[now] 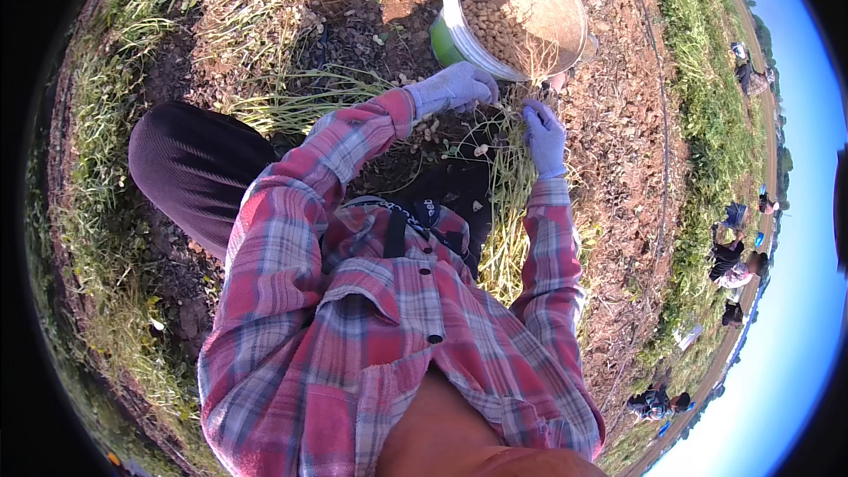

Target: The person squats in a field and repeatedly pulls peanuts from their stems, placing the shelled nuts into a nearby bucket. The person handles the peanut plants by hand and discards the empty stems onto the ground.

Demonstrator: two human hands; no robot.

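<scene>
Both hands wear pale knit gloves. My left hand (457, 89) is just below the rim of a white and green bucket (448, 25), its fingers bent beside the plant stems; whether something is between them is hidden. To its right, my right hand (546, 140) has its fingers closed at the root end of a bunch of uprooted peanut plants (509, 165). The dry roots (538, 58) stick up over the near edge of the bucket. Unshelled peanuts (490, 25) lie inside the bucket. A few peanuts (429, 130) lie under my left wrist.
Pulled peanut plants (298, 103) lie on the soil at the left, by my bent knee (199, 165). More plants with pods (265, 13) lie farther up. A thin dark line (662, 139) runs along the soil at right. Several people (735, 265) are in the field beyond.
</scene>
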